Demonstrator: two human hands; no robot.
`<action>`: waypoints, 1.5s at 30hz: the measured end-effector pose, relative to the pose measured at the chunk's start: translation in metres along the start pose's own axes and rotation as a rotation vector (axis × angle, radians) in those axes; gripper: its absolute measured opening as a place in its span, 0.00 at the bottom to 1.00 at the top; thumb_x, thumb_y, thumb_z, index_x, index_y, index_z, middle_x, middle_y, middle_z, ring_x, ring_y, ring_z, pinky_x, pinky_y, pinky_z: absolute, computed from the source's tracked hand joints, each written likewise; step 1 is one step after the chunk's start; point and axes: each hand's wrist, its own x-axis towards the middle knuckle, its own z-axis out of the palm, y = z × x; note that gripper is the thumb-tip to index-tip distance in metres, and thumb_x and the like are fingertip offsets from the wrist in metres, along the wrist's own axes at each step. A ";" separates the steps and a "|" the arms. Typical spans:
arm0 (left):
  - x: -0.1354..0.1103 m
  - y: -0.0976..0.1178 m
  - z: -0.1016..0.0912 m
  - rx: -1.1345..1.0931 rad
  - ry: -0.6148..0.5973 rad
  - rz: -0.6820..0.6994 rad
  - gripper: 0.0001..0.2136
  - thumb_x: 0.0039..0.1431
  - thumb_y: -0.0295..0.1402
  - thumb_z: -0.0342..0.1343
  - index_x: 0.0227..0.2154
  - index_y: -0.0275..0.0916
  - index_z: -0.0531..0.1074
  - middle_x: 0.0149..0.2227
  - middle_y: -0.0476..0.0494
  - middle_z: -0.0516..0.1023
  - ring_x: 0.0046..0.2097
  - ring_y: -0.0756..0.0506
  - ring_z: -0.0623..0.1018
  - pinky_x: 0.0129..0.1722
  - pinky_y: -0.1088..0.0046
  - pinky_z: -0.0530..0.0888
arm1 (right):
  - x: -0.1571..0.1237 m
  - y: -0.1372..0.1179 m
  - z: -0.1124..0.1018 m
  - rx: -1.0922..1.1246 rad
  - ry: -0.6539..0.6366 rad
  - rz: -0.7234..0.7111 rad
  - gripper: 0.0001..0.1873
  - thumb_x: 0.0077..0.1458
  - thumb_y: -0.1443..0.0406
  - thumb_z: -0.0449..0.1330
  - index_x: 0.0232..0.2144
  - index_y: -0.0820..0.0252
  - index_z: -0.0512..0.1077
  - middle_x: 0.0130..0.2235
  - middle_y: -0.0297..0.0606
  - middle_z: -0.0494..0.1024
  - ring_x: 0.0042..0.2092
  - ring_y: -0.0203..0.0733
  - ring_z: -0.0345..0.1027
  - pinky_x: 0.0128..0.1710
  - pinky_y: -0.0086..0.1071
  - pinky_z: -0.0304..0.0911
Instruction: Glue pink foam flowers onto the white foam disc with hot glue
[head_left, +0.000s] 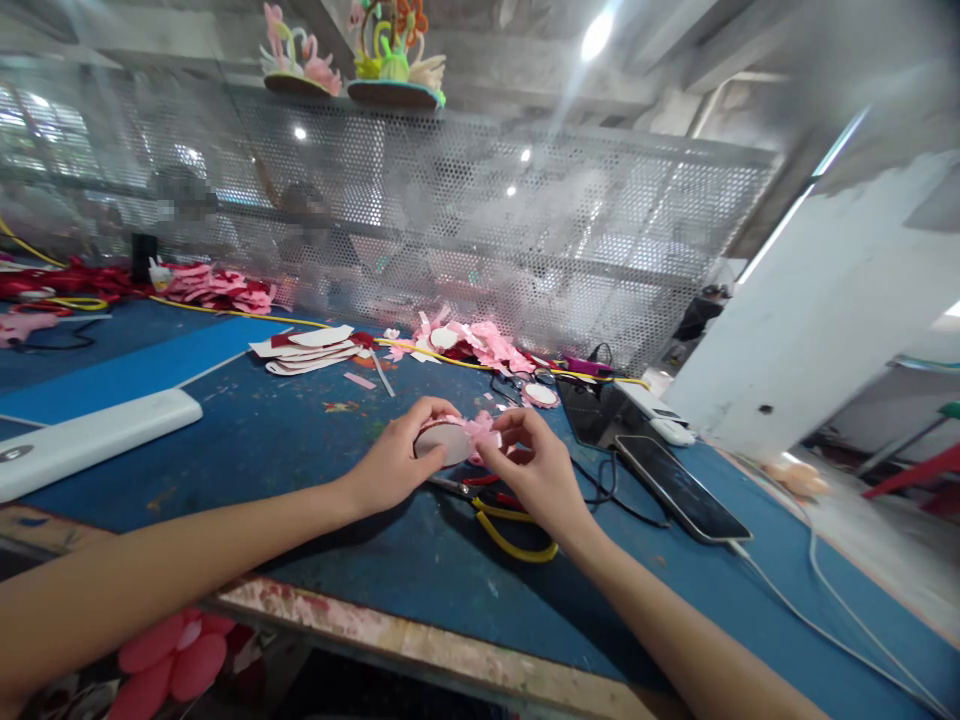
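Observation:
A round white disc (448,443) with pink trim round its edge is pinched between the thumb and fingers of my left hand (401,452), a little above the blue tabletop. Frilly pink trim (480,430) runs off the disc's right side. My right hand (536,462) has thumb and fingers closed on that trim's end. Beneath both hands lie scissors (517,532) with yellow and red handles, their blades partly covered by my hands and the disc.
Behind my hands are a heap of pink scraps (487,345), stacked white cutouts (307,350) and another trimmed disc (541,394). A phone (682,488) with a cable lies right; a long white bar (97,440) lies left. A perforated metal screen (450,220) stands behind.

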 end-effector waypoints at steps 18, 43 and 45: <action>0.002 -0.001 0.001 -0.153 -0.036 -0.079 0.16 0.46 0.22 0.50 0.40 0.39 0.64 0.41 0.47 0.69 0.45 0.46 0.69 0.47 0.74 0.64 | -0.006 -0.002 -0.003 -0.249 -0.012 -0.238 0.09 0.49 0.66 0.57 0.35 0.58 0.62 0.31 0.34 0.70 0.27 0.33 0.63 0.26 0.26 0.61; 0.006 -0.001 0.003 -0.337 -0.033 -0.231 0.16 0.41 0.24 0.52 0.37 0.38 0.65 0.38 0.47 0.68 0.41 0.46 0.69 0.42 0.74 0.65 | -0.004 -0.002 -0.003 -0.535 0.112 -0.635 0.05 0.51 0.69 0.56 0.27 0.57 0.72 0.35 0.39 0.70 0.35 0.40 0.62 0.36 0.34 0.62; 0.006 -0.001 0.003 -0.333 -0.029 -0.233 0.16 0.40 0.24 0.52 0.37 0.38 0.65 0.38 0.47 0.68 0.41 0.46 0.69 0.42 0.74 0.65 | -0.005 -0.002 -0.003 -0.547 0.110 -0.646 0.05 0.51 0.69 0.57 0.28 0.57 0.72 0.35 0.39 0.70 0.35 0.39 0.62 0.36 0.34 0.62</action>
